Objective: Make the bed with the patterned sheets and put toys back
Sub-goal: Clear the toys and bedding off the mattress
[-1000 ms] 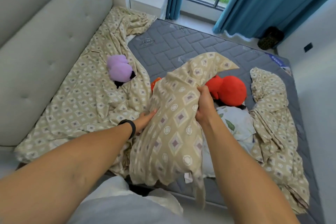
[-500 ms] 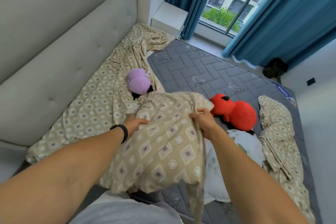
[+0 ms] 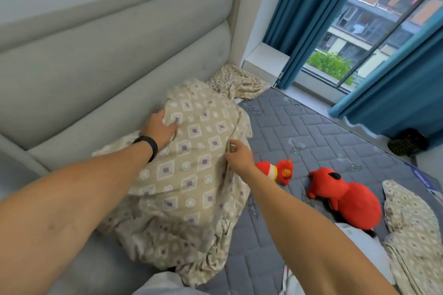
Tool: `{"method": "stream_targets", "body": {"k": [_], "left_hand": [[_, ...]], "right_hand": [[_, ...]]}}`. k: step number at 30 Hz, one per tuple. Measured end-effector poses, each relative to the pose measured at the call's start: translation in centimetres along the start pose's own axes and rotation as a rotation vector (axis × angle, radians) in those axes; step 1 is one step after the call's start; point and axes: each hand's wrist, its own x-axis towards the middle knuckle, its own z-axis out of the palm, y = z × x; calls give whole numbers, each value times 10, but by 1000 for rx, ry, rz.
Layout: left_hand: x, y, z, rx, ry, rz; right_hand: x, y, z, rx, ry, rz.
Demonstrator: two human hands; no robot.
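A pillow in a beige diamond-patterned case (image 3: 191, 151) lies against the grey padded headboard (image 3: 107, 67). My left hand (image 3: 160, 129) grips its upper left part. My right hand (image 3: 237, 155) pinches its right edge. Crumpled patterned sheet (image 3: 172, 235) is bunched under the pillow, and more of it lies by the far corner (image 3: 239, 84). On the bare grey quilted mattress (image 3: 311, 132) lie a small red doll (image 3: 275, 171) and a big red plush (image 3: 347, 201). The purple toy is hidden.
Another patterned piece (image 3: 412, 230) is crumpled at the right edge of the mattress, with a white pillow (image 3: 359, 242) partly behind my right arm. Blue curtains (image 3: 309, 14) frame a window. A white sill box (image 3: 266, 60) stands by the headboard. A dark object (image 3: 407, 142) sits on the floor.
Both hands carried the patterned pillow away from me and left, up against the headboard. It now covers the purple toy. The small red doll has come into view.
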Motion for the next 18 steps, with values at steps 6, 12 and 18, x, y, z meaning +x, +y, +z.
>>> {"method": "stream_targets", "body": {"k": [6,12,18], "left_hand": [[9,17,-13,290,59,80],[-35,22,61,130,-228,105],[-77,56,132,109,-438,187]], "right_hand": [[5,-35,43,-307,-214,-67],[-11,-3,31,-420,-357,-9],[-25,54,-36,-455,-267,58]]}}
